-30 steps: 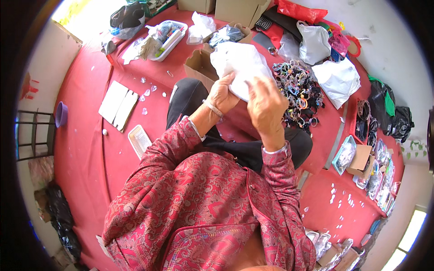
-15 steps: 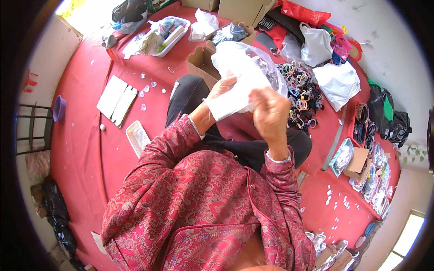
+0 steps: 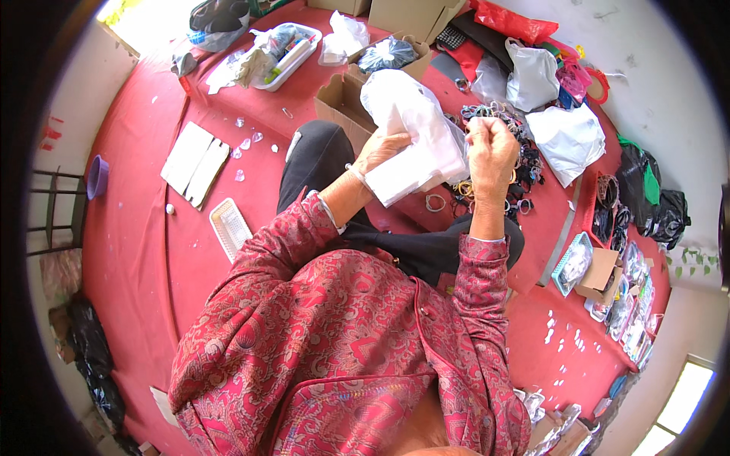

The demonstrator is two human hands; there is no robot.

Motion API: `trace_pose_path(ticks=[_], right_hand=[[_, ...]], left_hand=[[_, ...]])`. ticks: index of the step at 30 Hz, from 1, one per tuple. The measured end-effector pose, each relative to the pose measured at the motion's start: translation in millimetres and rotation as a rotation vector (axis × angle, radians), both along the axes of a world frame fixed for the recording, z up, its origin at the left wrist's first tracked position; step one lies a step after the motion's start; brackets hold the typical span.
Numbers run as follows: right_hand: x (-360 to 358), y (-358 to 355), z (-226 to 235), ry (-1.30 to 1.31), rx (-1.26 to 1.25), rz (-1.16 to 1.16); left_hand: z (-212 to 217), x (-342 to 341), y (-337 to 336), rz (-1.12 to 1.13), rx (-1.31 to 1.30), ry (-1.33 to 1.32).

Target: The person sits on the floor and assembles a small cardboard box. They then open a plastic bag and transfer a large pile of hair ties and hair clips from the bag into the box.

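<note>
A white plastic bag (image 3: 414, 144) hangs over my lap, its lower part folded flat into a neat edge. My left hand (image 3: 382, 150) grips it from the left side, fingers closed over the plastic. At the bag's right edge my right hand (image 3: 492, 156) is raised with its fingers pinched together. A thin translucent edge of plastic lies close to those fingertips; what they hold cannot be made out. Behind my right hand spreads a pile of small looped bands (image 3: 528, 171), mostly black with coloured ones among them. A single pale ring (image 3: 435, 203) lies below the bag.
Open cardboard boxes (image 3: 340, 106) stand beyond my knee. A white tray (image 3: 298, 61) of odds and ends sits far left, with a folded board (image 3: 195, 166) and a white basket (image 3: 230, 228) nearer. White bags (image 3: 566, 140) lie at far right; a teal basket (image 3: 576, 262) stands right.
My right hand has moved up and to the right, its fingers now pinched. The bag, spread wide before, has narrowed and uncovers more of the band pile. My left hand has shifted slightly right.
</note>
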State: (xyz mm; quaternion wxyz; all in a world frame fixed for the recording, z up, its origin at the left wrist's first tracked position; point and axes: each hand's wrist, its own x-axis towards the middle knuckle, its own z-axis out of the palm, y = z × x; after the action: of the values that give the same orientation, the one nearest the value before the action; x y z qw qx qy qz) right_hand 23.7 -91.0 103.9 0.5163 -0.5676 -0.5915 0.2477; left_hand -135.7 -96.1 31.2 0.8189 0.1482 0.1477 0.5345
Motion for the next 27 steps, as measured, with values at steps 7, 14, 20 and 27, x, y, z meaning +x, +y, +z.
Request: trace_pose_path(ticks=[7, 14, 20, 27], right_hand=[[-13.0, -12.3, -11.1, -0.538, 0.167, 0.305], [8.8, 2.2, -3.3, 0.273, -0.044, 0.088], [31.6, 17.5, -30.5, 0.871, -0.074, 0.208], [26.9, 23.7, -15.7, 1.287, -0.307, 0.256]], left_hand=[[-17.0, 0.4, -0.5, -0.088, 0.1, -0.051], [2.3, -2.7, -7.2, -0.209, -0.148, -0.263], [3.9, -2.1, -10.4, -0.126, -0.083, -0.055], [3.3, 4.7, -13.1, -0.087, -0.001, 0.057]])
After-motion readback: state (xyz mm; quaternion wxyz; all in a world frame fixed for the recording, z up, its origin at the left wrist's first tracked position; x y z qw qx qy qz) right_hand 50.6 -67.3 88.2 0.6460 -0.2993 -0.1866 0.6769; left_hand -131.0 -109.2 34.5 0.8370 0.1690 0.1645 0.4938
